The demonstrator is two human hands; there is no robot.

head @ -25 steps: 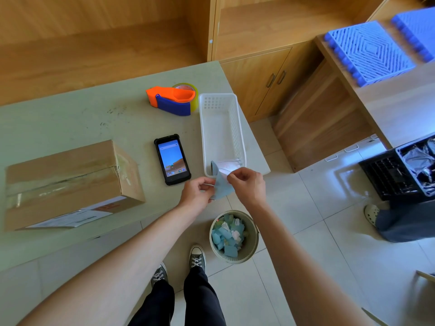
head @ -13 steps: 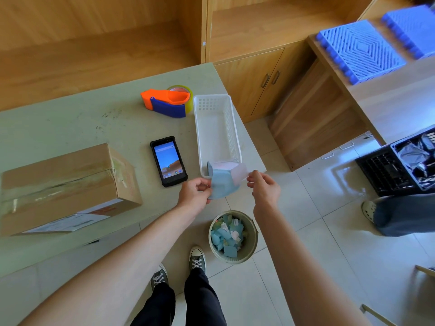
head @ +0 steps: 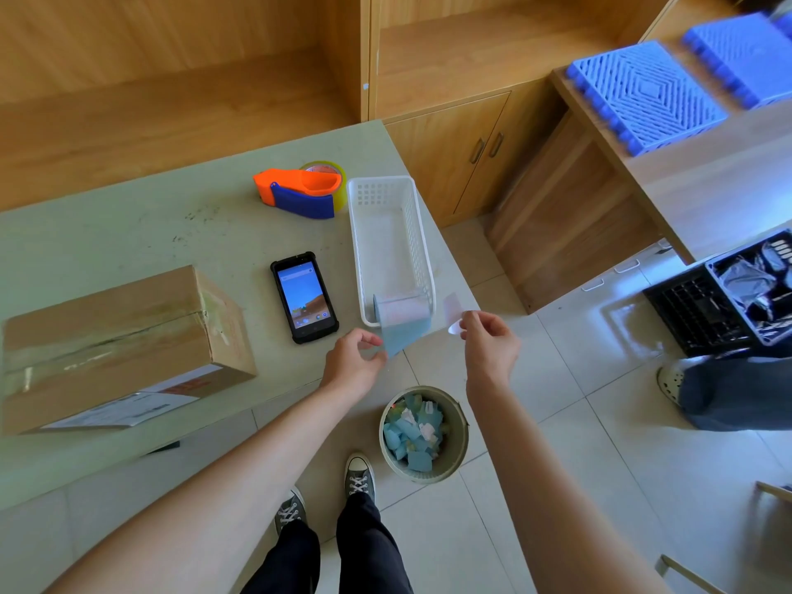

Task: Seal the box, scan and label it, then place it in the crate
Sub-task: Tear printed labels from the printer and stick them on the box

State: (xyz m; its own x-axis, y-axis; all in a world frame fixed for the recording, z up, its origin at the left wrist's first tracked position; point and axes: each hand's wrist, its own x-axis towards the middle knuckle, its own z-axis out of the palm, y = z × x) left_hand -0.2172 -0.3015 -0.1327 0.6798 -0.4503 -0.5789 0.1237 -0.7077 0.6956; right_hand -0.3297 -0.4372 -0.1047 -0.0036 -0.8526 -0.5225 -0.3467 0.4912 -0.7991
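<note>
A taped cardboard box (head: 124, 340) lies on the green table (head: 128, 233) at the left, a printed label on its near side. A label roll (head: 400, 308) sits in the near end of a white basket (head: 422, 233). My left hand (head: 353, 364) pinches the blue backing strip (head: 405, 336) hanging from the roll. My right hand (head: 488, 345) pinches a peeled pale label (head: 453, 308), held apart to the right of the strip. A black handheld scanner (head: 304, 295) lies screen up between box and basket.
An orange and blue tape dispenser (head: 302, 190) sits at the table's far side. A bin (head: 424, 435) with blue paper scraps stands on the floor below my hands. A black crate (head: 728, 293) is on the floor at right, beside another person's leg (head: 728, 392).
My hands, together on the strip a second ago, have drawn apart. My right hand has peeled the label off to the right while my left keeps the backing.
</note>
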